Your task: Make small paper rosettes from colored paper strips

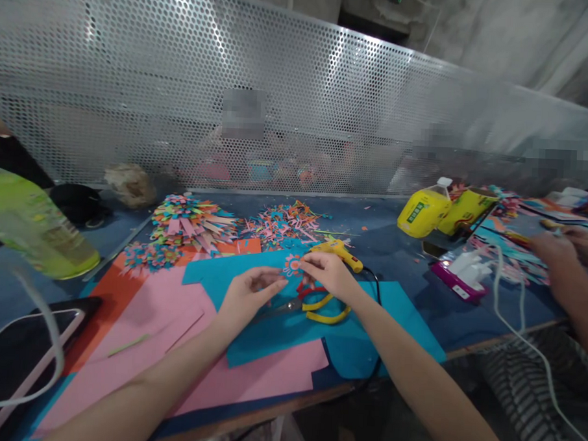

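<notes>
Orange-and-blue small curled-paper flower (292, 265) is just beyond the red-and-yellow-handled metal scissors (296, 304), the landmark here. Right hand (329, 275) pinches the flower between thumb and fingertips, off the tabletop. Left hand (249, 295) is beside it, left of the scissors, thumb and fingers curled with a narrow gap; blurry there, so cannot tell if it grips a petal. Scissors lie on bright blue flat paper sheets (387, 328), blades pointing left. Yellow plastic glue gun (339, 250) with a black cord: beyond the scissors. Flat pink paper sheets (277, 376): nearer the person than the scissors, and left of them. Multicoloured fringed-paper clump (191, 222): beyond the scissors, left. Loose multicoloured paper scraps (289, 221): straight beyond them. Yellow plastic jug (421, 212) and purple cardboard box (459, 284) holding white sticks: right of the scissors. Co-worker's hand (560, 246): farther right.
</notes>
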### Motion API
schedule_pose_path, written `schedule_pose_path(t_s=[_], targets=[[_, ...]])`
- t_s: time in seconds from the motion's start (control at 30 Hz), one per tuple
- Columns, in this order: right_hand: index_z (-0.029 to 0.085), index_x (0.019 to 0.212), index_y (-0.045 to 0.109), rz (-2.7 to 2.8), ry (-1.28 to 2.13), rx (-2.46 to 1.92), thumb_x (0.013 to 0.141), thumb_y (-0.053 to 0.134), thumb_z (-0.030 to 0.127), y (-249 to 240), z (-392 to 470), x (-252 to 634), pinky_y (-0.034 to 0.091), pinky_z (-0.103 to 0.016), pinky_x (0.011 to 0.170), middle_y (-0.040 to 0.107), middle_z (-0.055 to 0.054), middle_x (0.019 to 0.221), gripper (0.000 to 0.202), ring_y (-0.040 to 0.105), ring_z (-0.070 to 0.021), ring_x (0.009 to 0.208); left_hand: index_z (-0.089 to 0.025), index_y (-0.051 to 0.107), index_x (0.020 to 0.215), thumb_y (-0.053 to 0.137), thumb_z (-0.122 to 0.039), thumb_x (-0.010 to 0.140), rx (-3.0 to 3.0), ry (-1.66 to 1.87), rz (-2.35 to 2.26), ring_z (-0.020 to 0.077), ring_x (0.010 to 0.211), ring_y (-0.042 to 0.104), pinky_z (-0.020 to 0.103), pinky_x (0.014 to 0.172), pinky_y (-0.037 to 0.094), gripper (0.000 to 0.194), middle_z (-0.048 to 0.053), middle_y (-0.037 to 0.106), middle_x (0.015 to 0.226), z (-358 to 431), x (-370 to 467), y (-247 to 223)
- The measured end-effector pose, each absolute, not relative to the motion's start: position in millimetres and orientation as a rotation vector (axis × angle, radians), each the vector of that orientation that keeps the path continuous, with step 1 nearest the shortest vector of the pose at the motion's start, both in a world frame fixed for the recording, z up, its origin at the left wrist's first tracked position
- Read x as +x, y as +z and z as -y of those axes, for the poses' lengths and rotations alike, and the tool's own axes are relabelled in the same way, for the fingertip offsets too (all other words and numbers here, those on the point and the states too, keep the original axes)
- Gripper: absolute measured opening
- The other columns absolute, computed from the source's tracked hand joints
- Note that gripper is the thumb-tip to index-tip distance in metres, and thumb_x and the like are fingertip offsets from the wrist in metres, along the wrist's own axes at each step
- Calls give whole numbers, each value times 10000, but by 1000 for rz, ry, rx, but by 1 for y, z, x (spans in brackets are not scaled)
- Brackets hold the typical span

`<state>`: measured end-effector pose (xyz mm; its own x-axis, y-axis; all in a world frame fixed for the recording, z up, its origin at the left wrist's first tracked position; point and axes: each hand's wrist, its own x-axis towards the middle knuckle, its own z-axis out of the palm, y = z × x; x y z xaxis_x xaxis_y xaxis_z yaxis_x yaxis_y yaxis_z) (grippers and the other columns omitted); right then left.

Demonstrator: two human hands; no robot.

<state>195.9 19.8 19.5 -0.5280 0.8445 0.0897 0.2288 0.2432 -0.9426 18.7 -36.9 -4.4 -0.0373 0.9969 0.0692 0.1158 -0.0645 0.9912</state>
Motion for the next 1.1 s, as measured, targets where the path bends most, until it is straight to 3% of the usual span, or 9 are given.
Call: schedule_pose_path(t_s=[0.13,0.4,0.63,0.77,0.87,1.0,1.1], targets=[[147,766,608,1874,1426,-988,718,591,478,17,-15,192,433,-202,460,581,8,532,335,533,-103,476,-137,611,850,704,-423,586,1239,1260,-1252,134,523,586,238,469,452,400,45,687,714,37,22,-5],[147,803,607,1899,1415,-930,770,522,467,16,-18,195,447,-238,512,597,-6,560,332,555,-125,514,-144,617,793,671,-361,645,1280,1260,-1238,119,538,572,217,481,441,268,16,649,652,36,19,-4],[173,889,592,1334,415,-981,818,455,427,36,-21,212,424,-238,576,598,-51,832,297,534,-123,643,-160,638,792,612,-383,700,1469,1197,-1232,139,590,587,224,515,434,243,22,635,647,40,18,-7],[158,841,652,1842,710,-1034,773,535,382,27,-30,207,446,-259,615,626,-31,718,262,577,-158,675,-167,637,771,592,-391,715,1534,1119,-1222,138,564,589,222,518,432,235,18,634,619,44,21,-6],[144,1024,632,2157,832,-1080,729,602,256,12,-34,194,470,-300,700,668,-43,751,317,609,-174,728,-164,627,754,562,-377,741,1565,1088,-1191,139,561,588,229,529,448,224,30,647,635,46,22,0],[144,1065,613,2285,451,-1088,762,581,234,6,-35,190,429,-395,859,654,-108,994,318,584,-224,944,-170,628,864,480,-354,790,1622,1043,-1148,146,598,613,239,542,464,247,48,671,737,46,9,15],[148,1041,617,2231,151,-1047,807,531,245,11,-35,195,382,-423,922,633,-111,1046,268,541,-233,1019,-182,602,974,442,-335,797,1701,1082,-1291,171,695,629,241,548,458,283,58,673,795,40,-22,30]])
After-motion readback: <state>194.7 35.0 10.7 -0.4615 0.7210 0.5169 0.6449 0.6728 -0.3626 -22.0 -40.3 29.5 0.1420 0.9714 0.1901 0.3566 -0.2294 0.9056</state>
